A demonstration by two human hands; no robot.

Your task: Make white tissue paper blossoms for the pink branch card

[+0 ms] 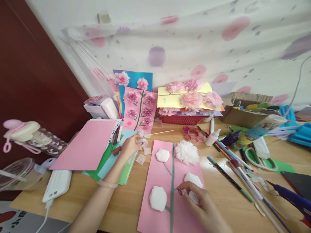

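Observation:
A pink card [160,181] with a painted green stem lies on the wooden table [131,200]. White tissue pads sit on it, one at the upper left [162,155] and one at the lower left [157,198], plus a fluffed white tissue flower [187,152] at the top. My right hand [201,205] rests on the card, fingers curled and pinching a white tissue pad [193,179] at the right of the stem. My left hand [130,146] reaches to loose tissue squares [144,150] left of the card, fingers closed on one.
Stacked coloured paper sheets [89,145] lie at the left. Finished flower cards [139,108] lean on the wall beside a red basket [181,119]. A glue bottle [212,136], pencils [228,176], scissors [261,158] and a cardboard box [245,110] fill the right side.

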